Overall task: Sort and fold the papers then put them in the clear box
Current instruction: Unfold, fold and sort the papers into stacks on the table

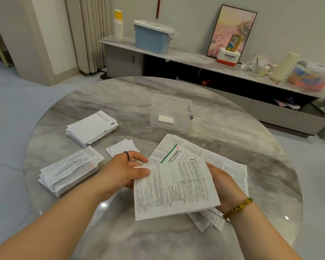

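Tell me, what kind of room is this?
Probably a living room at home: a long low grey marble-topped cabinet runs along the wall, a framed pink-sky picture stands on it leaning back, and a round grey marble table sits in front.

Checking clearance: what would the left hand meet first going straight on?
Beyond the sheet it pinches, the left hand probably meets the green-striped leaflet lying on the table; depth is unclear.
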`<action>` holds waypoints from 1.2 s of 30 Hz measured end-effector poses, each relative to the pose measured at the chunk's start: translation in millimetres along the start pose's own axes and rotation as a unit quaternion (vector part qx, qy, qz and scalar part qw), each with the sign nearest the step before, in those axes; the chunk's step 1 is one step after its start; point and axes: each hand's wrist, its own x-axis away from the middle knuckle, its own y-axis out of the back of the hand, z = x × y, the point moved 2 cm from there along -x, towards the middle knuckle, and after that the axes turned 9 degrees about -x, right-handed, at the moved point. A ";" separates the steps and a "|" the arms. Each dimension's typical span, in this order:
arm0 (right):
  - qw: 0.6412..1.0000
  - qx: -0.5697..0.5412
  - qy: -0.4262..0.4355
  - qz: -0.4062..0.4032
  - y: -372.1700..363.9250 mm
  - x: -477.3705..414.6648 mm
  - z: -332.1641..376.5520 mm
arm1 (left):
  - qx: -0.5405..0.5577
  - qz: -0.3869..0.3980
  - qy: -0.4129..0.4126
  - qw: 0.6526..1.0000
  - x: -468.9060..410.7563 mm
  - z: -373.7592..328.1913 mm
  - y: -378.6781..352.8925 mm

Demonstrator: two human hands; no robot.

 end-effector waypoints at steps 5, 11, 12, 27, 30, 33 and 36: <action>0.974 -0.197 -0.009 0.110 -4.0 0.7 3.4 | 0.097 -0.113 -0.028 0.989 -2.4 -0.1 1.4; 0.990 -0.035 0.025 0.134 -24.2 7.0 -20.3 | 0.137 -0.176 -0.037 0.974 -2.4 4.8 -10.9; 0.993 0.003 0.037 0.111 -24.4 6.3 -25.0 | 0.130 -0.159 -0.034 0.978 -1.7 5.2 -14.1; 0.993 0.035 -0.046 0.107 -25.6 10.0 -19.0 | 0.045 0.053 0.007 0.998 -1.5 7.9 -12.5; 0.994 -0.020 -0.042 0.102 -25.1 11.0 -13.8 | 0.093 0.065 0.013 0.993 -3.6 7.2 -8.9; 0.994 -0.041 -0.028 0.103 -25.8 11.8 -11.6 | 0.138 0.077 0.028 0.987 -3.9 5.9 -8.7; 0.994 -0.056 -0.023 0.094 -25.8 11.5 -10.2 | 0.170 0.068 0.029 0.983 -2.5 2.8 -9.4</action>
